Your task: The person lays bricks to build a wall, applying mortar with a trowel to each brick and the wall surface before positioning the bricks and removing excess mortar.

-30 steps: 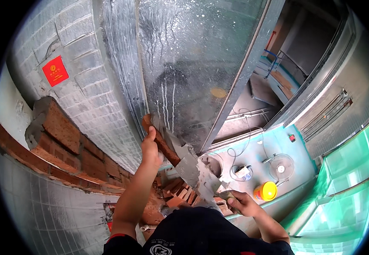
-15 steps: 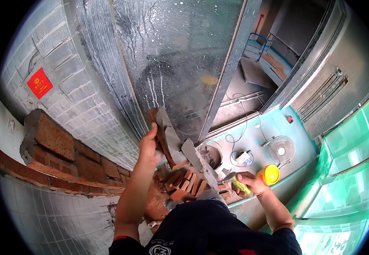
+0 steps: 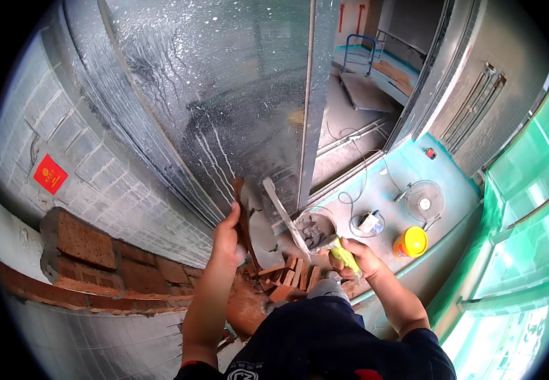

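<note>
My left hand (image 3: 227,239) grips a red brick (image 3: 241,212), held tilted on edge. Grey mortar (image 3: 264,235) covers the brick's face on the right. My right hand (image 3: 361,258) is closed round the yellow-green handle of a trowel (image 3: 282,204). The trowel's blade is smeared with mortar and shows nearly edge-on, just right of the brick. Right behind the blade stands a round bucket (image 3: 334,223) with lumpy grey mortar (image 3: 313,232) in it. Loose bricks (image 3: 294,276) lie in a pile below both hands.
At the left runs a low brick wall (image 3: 83,244). A spattered glass panel (image 3: 249,107) rises ahead, with an open doorway beside it. On the floor to the right are a yellow bucket (image 3: 411,242), a round fan-like wire guard (image 3: 425,201) and a cable (image 3: 358,190). Green netting (image 3: 508,215) hangs at the right.
The trowel blade has swung up and turned from flat to nearly edge-on. More of the mortared face of the brick shows. The whole view has shifted a little.
</note>
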{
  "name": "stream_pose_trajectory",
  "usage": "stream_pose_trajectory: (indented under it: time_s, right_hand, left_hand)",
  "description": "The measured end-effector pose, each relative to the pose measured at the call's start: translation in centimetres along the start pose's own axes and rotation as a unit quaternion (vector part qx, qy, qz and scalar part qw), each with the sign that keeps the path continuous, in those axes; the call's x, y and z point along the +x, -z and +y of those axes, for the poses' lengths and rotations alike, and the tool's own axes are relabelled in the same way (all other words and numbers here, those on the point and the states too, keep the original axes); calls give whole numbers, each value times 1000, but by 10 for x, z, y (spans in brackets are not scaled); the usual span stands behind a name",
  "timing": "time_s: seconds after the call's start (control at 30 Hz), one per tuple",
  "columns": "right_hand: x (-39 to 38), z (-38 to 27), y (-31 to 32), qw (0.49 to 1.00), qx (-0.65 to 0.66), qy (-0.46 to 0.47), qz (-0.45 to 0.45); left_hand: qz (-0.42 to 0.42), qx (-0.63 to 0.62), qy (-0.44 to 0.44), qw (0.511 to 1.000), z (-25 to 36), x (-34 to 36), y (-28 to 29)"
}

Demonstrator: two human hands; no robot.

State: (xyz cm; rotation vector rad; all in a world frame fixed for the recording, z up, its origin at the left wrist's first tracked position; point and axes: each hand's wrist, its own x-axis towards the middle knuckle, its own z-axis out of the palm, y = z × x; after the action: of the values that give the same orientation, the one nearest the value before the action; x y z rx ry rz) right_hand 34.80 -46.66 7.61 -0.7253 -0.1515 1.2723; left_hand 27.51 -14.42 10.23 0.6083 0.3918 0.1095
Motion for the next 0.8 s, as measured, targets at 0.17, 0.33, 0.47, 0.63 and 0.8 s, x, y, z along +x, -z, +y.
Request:
stream_pose_trajectory:
  time_s: [0.17,0.33,0.47,0.63,0.8]
  right_hand:
    - [20,-5,-12,984,-166,43,46]
    - [-6,-7,5,967,-241,-5,80]
    - [-5,12,36,934,-310,42,170]
    - [20,0,-40,698,-596,368,150]
    - [78,22,-38,622,-649,403,173]
  left_hand:
    - [-8,19,37,999,-14,-12,-1]
    - [-26,17,20,999,7,-26,7]
    - [-26,51,30,998,25,-44,14]
    - [3,47,37,998,28,-56,22]
    - [-44,8,50,998,22,-56,15]
